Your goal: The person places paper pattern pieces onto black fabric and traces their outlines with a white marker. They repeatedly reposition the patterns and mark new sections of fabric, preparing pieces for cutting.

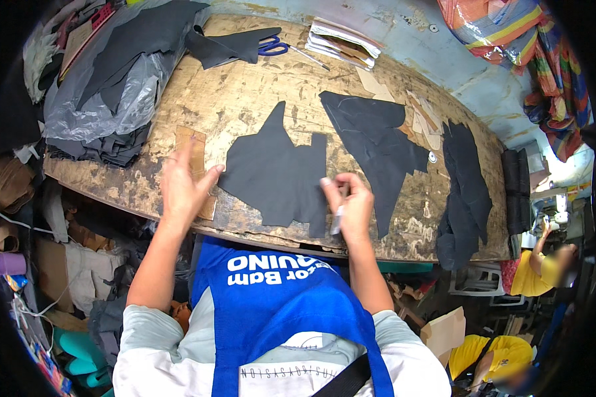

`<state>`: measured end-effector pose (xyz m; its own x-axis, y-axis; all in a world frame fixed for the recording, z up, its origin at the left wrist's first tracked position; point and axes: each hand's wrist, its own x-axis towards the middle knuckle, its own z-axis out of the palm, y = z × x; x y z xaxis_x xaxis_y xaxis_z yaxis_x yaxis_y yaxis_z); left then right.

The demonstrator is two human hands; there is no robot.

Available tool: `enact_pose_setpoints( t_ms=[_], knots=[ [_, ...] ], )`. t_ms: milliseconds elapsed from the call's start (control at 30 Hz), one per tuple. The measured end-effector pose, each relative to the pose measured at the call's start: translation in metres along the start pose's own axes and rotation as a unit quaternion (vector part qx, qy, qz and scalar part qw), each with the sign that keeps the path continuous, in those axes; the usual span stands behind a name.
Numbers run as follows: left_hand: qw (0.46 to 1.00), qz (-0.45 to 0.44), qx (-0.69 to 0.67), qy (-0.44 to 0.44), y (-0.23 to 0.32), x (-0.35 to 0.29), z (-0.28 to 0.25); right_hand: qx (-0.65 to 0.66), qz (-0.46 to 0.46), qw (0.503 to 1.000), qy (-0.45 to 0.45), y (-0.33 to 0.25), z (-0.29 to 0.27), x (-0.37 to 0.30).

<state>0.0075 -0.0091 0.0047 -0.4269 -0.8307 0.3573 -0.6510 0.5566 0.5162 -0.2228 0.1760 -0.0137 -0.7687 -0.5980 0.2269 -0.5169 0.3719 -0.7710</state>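
A black sheet piece [271,172] with an irregular cut outline lies on the worn wooden table, directly in front of me. To its left, my left hand [182,188] rests over a narrow brown cardboard strip [197,155], fingers stretched and thumb apart, with the thumb tip at the black piece's edge. My right hand [351,204] is closed in a pinch at the piece's right edge. From its fingers a slim silvery pen-like tool [338,220] points down towards me; its exact kind is unclear.
More black pieces [371,135] lie to the right, others [467,192] farther right. Blue-handled scissors [272,46], a pen [314,60] and stacked cards [343,45] are at the back. Plastic-wrapped black material [122,86] fills the left. Two people in yellow [533,274] are beyond the table.
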Motion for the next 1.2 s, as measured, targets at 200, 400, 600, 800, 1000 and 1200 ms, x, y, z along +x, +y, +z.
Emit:
enact_pose_setpoints(
  t_ms=[200, 400, 600, 800, 1000, 1200],
  knots=[
    [0.98, -0.165, 0.021, -0.106, -0.011, 0.015, -0.006, -0.06, -0.092, 0.994, -0.014, -0.018, 0.017, -0.005],
    [0.993, -0.115, 0.006, -0.03, -0.04, 0.024, -0.005, -0.04, -0.149, 0.987, 0.038, -0.003, 0.024, 0.003],
    [0.939, -0.235, -0.179, -0.175, -0.041, 0.045, -0.024, 0.034, -0.12, 0.99, 0.058, 0.01, 0.028, 0.004],
    [0.971, 0.083, -0.224, 0.026, 0.018, 0.017, -0.01, 0.198, -0.023, 0.977, 0.07, 0.014, 0.031, 0.002],
    [0.929, 0.248, -0.052, -0.27, 0.072, -0.054, 0.023, 0.281, -0.01, 0.959, 0.023, 0.018, 0.023, -0.001],
    [0.915, 0.256, 0.041, -0.309, 0.067, -0.078, 0.024, 0.126, -0.062, 0.989, -0.036, 0.019, -0.006, -0.023]
  ],
)
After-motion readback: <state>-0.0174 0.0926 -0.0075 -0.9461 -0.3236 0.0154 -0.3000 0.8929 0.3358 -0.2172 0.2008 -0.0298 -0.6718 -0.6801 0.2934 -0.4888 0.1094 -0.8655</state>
